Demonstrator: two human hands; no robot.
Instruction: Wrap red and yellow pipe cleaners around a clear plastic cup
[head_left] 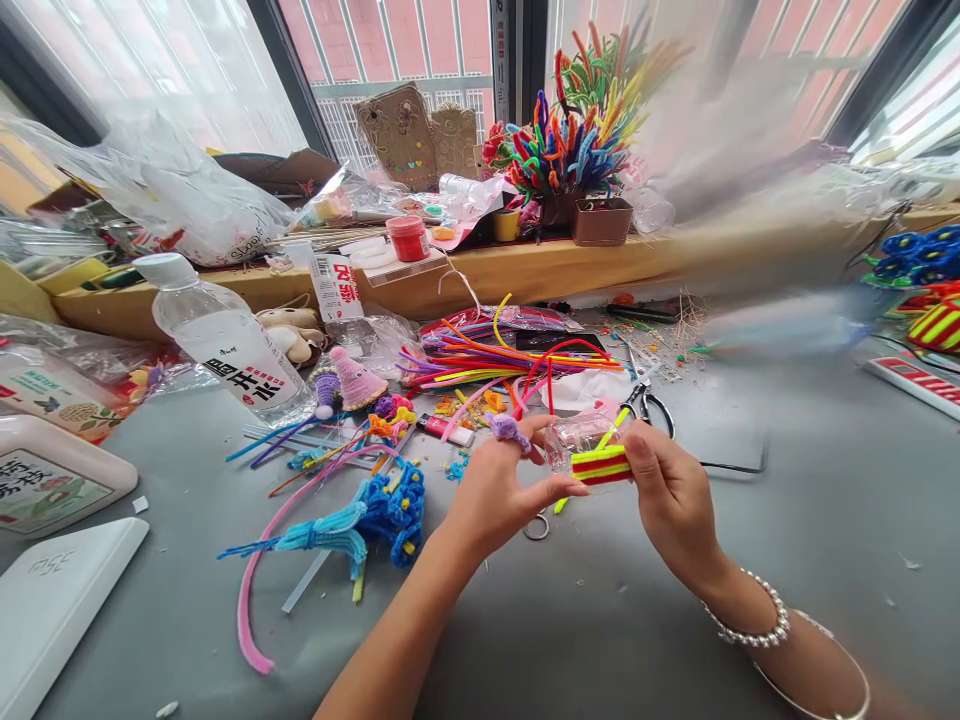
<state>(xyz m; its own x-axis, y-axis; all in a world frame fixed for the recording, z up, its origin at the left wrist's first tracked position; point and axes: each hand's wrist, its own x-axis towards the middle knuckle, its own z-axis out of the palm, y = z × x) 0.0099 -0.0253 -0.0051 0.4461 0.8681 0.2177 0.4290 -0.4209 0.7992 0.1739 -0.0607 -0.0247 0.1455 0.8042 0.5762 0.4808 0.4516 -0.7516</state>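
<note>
Pipe-cleaner coil [601,467], red and yellow, several wraps done, yellow tail loose; we pinch it with left hand [501,490] and right hand [670,497]; loose stems [510,358] lie unused beyond.

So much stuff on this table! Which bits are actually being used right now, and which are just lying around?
In use:
left hand and right hand, both gripping the red-and-yellow striped pipe-cleaner piece
purple ring on a left finger

Lying about:
water bottle
loose pipe cleaners
scissors
blue tassel flower
red jar
pink pipe cleaner
</note>
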